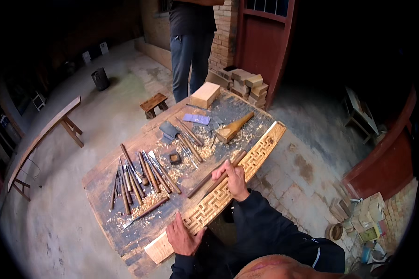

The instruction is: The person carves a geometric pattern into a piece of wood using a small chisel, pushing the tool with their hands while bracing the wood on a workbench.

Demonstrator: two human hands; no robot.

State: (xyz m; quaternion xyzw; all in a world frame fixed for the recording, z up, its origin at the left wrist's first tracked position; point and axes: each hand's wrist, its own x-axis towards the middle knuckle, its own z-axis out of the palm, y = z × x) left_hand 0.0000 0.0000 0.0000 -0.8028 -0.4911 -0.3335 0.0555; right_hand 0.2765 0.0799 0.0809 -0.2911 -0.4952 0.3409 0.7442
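A long wooden board (pixel 209 209) carved with an angular maze-like pattern lies along the near right edge of the worktable, its near-left end plain. My left hand (pixel 184 237) rests on the board where the carving meets the plain end, fingers stretched out and thumb apart. Farther up the board, my right hand (pixel 235 180) is closed around a carving chisel (pixel 238 159). Its wooden handle sticks out past my fist, and the blade slants down to the left over the carving. A dark straight strip (pixel 201 184) lies beside the board.
Several wooden-handled chisels (pixel 127 190) fan out on the worktable (pixel 97 181) among shavings. Beyond them are a wooden mallet (pixel 235 128), a purple block (pixel 196 119) and a wood block (pixel 205 95). A person (pixel 191 51) stands behind a low stool (pixel 153 104); a bench (pixel 46 130) stands left.
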